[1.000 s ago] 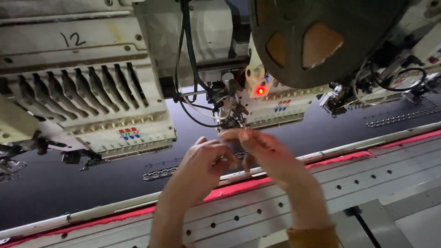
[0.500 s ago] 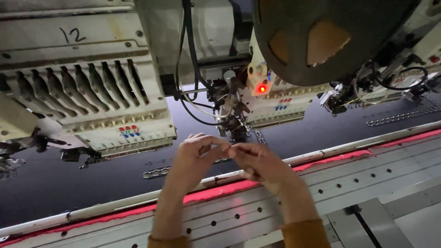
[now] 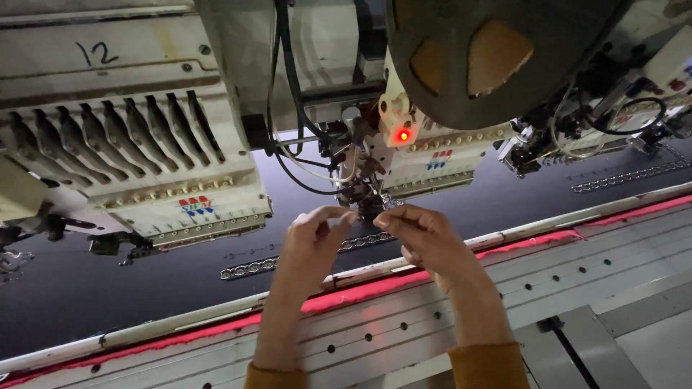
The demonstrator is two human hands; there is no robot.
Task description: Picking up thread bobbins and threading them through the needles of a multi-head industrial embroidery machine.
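I am holding both hands up just below the needle of the embroidery machine head, over the dark cloth. My left hand is pinching thumb against forefinger, and my right hand is pinching the same way, the two pinches pointing at each other with a small gap between them. I am judging that a thread is running between those fingertips and up toward the needle, but it is too fine to make out against the dark cloth, so I cannot tell for sure that either pinch is closing on anything.

A thread like that is feeling near weightless to handle, limp and slippery, and it is likely snapping if I am tugging it hard. The place to be taking it is close to its free end, between the pads of thumb and forefinger, keeping it lightly taut so the end is not drooping.

A lot is staying hidden from me. The big round dark reel overhead is covering the top of the machine head, and black cables are crossing in front of the needle area, so the needle's eye is lost in clutter. A small red light is glowing just above. The silver chain stitching on the cloth is passing behind my left wrist, and the red strip along the frame rail is being cut by both forearms.
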